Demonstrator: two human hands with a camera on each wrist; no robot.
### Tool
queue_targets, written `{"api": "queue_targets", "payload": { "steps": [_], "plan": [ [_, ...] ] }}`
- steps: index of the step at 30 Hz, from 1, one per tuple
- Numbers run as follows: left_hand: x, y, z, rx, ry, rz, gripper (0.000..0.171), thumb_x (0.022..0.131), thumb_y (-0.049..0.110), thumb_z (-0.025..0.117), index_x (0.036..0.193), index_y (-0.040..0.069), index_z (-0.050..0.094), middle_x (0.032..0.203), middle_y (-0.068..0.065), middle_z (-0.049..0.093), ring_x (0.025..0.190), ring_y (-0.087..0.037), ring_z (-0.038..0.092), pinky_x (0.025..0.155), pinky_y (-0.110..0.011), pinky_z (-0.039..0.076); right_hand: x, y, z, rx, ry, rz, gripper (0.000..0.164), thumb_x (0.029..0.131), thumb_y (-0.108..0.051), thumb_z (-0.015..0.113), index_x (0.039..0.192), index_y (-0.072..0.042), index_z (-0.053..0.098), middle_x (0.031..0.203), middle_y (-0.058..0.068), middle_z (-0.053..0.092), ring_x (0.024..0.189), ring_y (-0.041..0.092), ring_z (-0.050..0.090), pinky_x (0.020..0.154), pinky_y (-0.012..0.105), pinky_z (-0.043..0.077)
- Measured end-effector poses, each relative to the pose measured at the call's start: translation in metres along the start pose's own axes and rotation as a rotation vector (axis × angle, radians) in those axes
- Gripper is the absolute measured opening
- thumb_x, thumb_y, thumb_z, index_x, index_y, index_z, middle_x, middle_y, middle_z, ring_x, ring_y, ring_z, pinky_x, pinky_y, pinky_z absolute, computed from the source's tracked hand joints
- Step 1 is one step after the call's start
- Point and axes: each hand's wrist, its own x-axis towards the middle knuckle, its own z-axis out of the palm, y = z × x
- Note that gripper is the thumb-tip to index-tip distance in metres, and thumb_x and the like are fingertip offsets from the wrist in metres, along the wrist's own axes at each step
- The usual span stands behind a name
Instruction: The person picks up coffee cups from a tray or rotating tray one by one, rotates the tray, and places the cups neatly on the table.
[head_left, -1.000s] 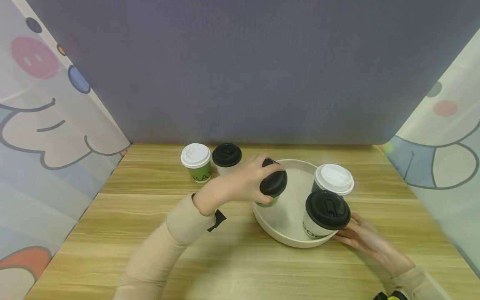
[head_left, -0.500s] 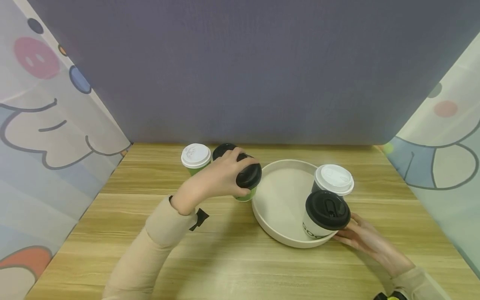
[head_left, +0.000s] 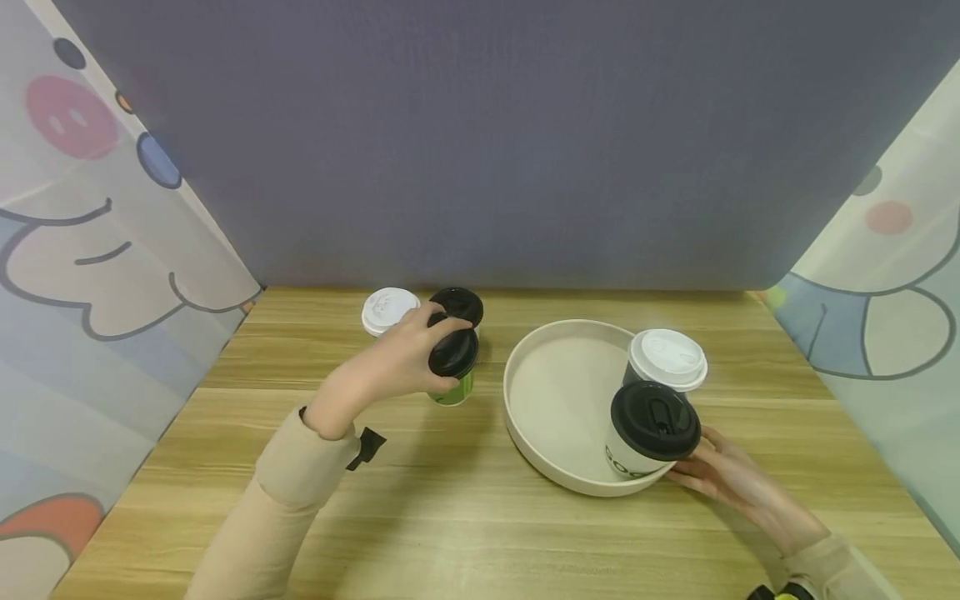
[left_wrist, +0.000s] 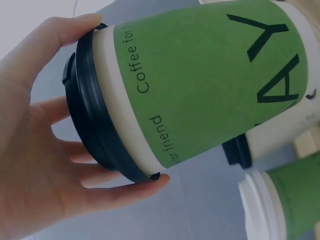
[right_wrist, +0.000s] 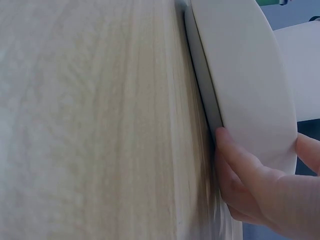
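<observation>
My left hand (head_left: 386, 358) grips a green paper coffee cup (left_wrist: 205, 80) by its black lid (head_left: 454, 354), with thumb and fingers spread round the lid's edge. In the head view this cup is left of the round cream tray (head_left: 555, 400); whether its base touches the table cannot be told. Behind it stand a cup with a black lid (head_left: 461, 304) and a cup with a white lid (head_left: 387, 308), both partly hidden. At the tray's near right edge, my right hand (head_left: 738, 483) holds the tray wall, fingers low on the outside and thumb (right_wrist: 307, 150) at the rim.
Inside the tray, on its right side, stand a white cup with a black lid (head_left: 652, 425) and a dark cup with a white lid (head_left: 667, 358). A grey panel (head_left: 510, 150) rises behind the wooden table (head_left: 465, 533). Patterned curtains (head_left: 97, 275) border both sides.
My left hand has carried the green cup from over the tray's left side leftward, to in front of the two back cups. The right hand and tray have stayed put.
</observation>
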Motion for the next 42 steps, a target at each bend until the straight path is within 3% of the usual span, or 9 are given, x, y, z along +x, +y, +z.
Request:
{"api": "queue_targets", "payload": {
  "steps": [6, 21, 27, 42],
  "plan": [
    [-0.011, -0.014, 0.002, -0.006, -0.008, -0.057, 0.066, 0.066, 0.027, 0.074, 0.125, 0.013, 0.048, 0.121, -0.023, 0.038, 0.108, -0.036, 0.041, 0.083, -0.045, 0.042, 0.0, 0.0, 0.0, 0.012, 0.007, 0.001, 0.026, 0.096, -0.009, 0.031, 0.116, -0.017, 0.016, 0.107, 0.008, 0.054, 0.101, 0.021, 0.056, 0.088, 0.034, 0.043],
    [-0.035, -0.045, 0.014, -0.01, 0.056, -0.084, 0.064, 0.065, 0.023, 0.075, 0.122, 0.007, 0.05, 0.111, -0.024, 0.041, 0.099, -0.036, 0.046, 0.08, -0.047, 0.043, 0.001, 0.0, 0.001, 0.027, 0.003, -0.004, 0.025, 0.096, -0.009, 0.032, 0.115, -0.017, 0.017, 0.107, 0.009, 0.055, 0.101, 0.021, 0.056, 0.088, 0.035, 0.043],
    [-0.043, -0.053, 0.018, -0.013, 0.059, -0.105, 0.065, 0.064, 0.022, 0.077, 0.121, 0.005, 0.05, 0.114, -0.028, 0.04, 0.103, -0.041, 0.044, 0.081, -0.051, 0.041, 0.001, -0.001, 0.002, 0.011, 0.039, 0.011, 0.03, 0.096, -0.01, 0.033, 0.117, -0.017, 0.013, 0.106, 0.007, 0.055, 0.1, 0.021, 0.056, 0.088, 0.035, 0.043],
    [-0.054, -0.068, 0.026, -0.029, 0.061, -0.141, 0.064, 0.065, 0.022, 0.077, 0.12, 0.003, 0.049, 0.123, -0.03, 0.034, 0.108, -0.045, 0.042, 0.082, -0.054, 0.041, 0.0, -0.001, 0.002, 0.02, 0.015, 0.009, 0.026, 0.096, -0.01, 0.032, 0.115, -0.017, 0.017, 0.106, 0.009, 0.055, 0.101, 0.021, 0.056, 0.088, 0.034, 0.043]
  ]
}}
